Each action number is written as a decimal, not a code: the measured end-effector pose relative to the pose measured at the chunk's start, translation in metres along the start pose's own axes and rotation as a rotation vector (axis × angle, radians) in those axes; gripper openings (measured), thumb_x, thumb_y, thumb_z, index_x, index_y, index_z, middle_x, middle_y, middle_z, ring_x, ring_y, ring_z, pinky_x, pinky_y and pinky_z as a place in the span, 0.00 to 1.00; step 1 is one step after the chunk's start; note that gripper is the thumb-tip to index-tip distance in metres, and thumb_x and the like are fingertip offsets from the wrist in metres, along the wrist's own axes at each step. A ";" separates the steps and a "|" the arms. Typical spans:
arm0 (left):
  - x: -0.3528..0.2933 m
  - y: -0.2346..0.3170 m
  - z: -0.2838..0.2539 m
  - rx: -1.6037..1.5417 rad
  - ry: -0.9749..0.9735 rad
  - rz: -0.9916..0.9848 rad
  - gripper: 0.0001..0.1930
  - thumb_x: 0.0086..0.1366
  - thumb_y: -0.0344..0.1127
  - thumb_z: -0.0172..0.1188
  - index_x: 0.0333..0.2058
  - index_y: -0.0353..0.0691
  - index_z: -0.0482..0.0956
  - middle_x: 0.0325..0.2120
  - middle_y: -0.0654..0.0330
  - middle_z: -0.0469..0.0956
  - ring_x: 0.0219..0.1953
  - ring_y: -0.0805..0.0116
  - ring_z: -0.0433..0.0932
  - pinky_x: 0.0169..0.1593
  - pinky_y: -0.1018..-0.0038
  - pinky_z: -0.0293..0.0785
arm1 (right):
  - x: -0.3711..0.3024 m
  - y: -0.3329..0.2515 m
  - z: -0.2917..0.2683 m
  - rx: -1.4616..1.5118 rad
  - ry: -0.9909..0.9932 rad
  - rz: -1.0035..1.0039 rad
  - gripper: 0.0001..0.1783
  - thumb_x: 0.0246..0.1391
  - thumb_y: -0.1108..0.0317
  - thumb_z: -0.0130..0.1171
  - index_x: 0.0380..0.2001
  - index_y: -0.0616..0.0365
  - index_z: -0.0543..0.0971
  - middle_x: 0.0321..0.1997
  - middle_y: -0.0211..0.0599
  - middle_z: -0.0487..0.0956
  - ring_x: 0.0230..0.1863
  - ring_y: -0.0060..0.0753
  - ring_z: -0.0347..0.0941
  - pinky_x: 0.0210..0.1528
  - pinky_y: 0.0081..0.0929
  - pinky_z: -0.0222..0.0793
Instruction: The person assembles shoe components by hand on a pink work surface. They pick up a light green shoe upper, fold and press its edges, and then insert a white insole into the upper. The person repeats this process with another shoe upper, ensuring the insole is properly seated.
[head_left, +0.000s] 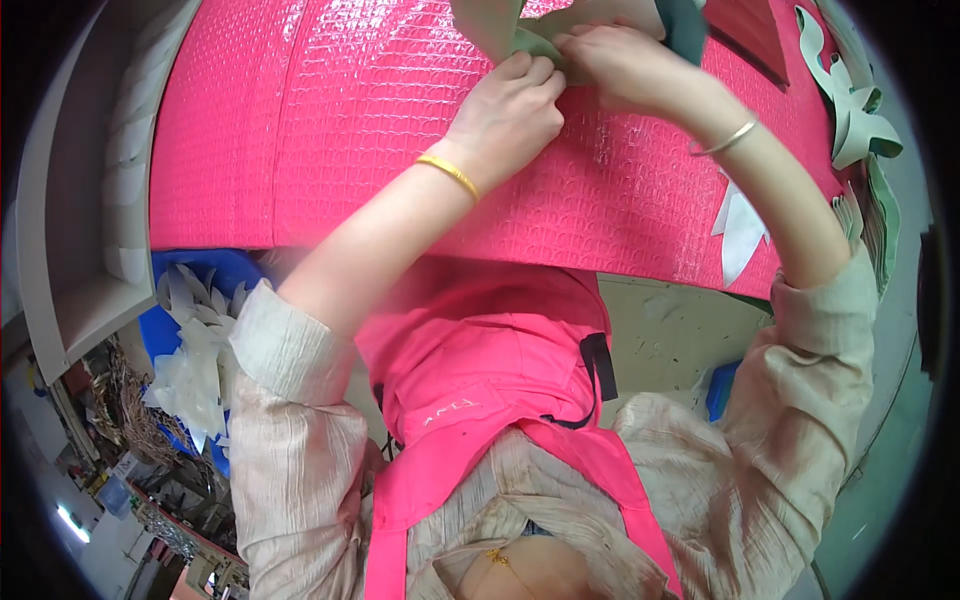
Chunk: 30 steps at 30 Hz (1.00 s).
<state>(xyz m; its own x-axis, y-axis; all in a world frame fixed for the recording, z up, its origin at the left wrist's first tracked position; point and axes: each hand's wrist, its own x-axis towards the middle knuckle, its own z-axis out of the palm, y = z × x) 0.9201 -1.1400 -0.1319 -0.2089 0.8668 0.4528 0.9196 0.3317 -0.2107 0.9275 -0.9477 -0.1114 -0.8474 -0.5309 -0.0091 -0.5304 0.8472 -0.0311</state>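
Pale green pieces of soft sheet material (pixel 488 22), leather-like in look, are between my two hands at the far edge of the view. My left hand (pixel 512 112) pinches the fold of one piece, its fingers curled in. Close beside it, my right hand (pixel 622 68) is closed on the same material, with the fingertips partly hidden. A darker green part (pixel 684 28) shows behind my right wrist. Both hands are over a table with a shiny pink textured cover (pixel 350 150).
On the right lie green cut pieces with pointed lobes (pixel 858 122) and a white pointed scrap (pixel 742 232). A dark red flat item (pixel 752 38) is at the far right. Left are a grey shelf unit (pixel 85 300) and a blue bin (pixel 165 335) holding pale offcuts (pixel 195 375).
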 end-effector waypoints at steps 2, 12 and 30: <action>-0.006 0.003 0.004 0.001 -0.024 -0.044 0.06 0.44 0.30 0.53 0.22 0.39 0.78 0.29 0.65 0.71 0.37 0.71 0.68 0.44 0.75 0.64 | 0.014 -0.003 0.004 0.105 -0.153 0.211 0.17 0.36 0.76 0.59 0.34 0.62 0.72 0.35 0.51 0.73 0.40 0.50 0.70 0.39 0.37 0.68; -0.022 0.017 0.011 -0.242 -0.001 -0.389 0.16 0.50 0.30 0.51 0.40 0.41 0.75 0.32 0.65 0.69 0.37 0.68 0.68 0.45 0.71 0.63 | 0.038 -0.012 -0.021 0.115 0.081 0.133 0.14 0.43 0.68 0.56 0.37 0.58 0.76 0.37 0.51 0.76 0.41 0.44 0.73 0.41 0.31 0.68; 0.020 0.004 0.014 0.176 -0.033 0.103 0.06 0.43 0.34 0.53 0.15 0.46 0.79 0.22 0.65 0.71 0.33 0.71 0.70 0.48 0.72 0.61 | -0.001 0.018 -0.040 0.176 -0.097 -0.016 0.15 0.37 0.77 0.58 0.34 0.63 0.73 0.30 0.48 0.74 0.37 0.49 0.72 0.39 0.37 0.69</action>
<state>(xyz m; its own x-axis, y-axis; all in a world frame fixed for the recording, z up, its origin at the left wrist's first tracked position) 0.9148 -1.1167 -0.1360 -0.1303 0.9103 0.3930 0.8648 0.2982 -0.4040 0.9174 -0.9311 -0.0723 -0.8281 -0.5511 -0.1030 -0.5243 0.8263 -0.2058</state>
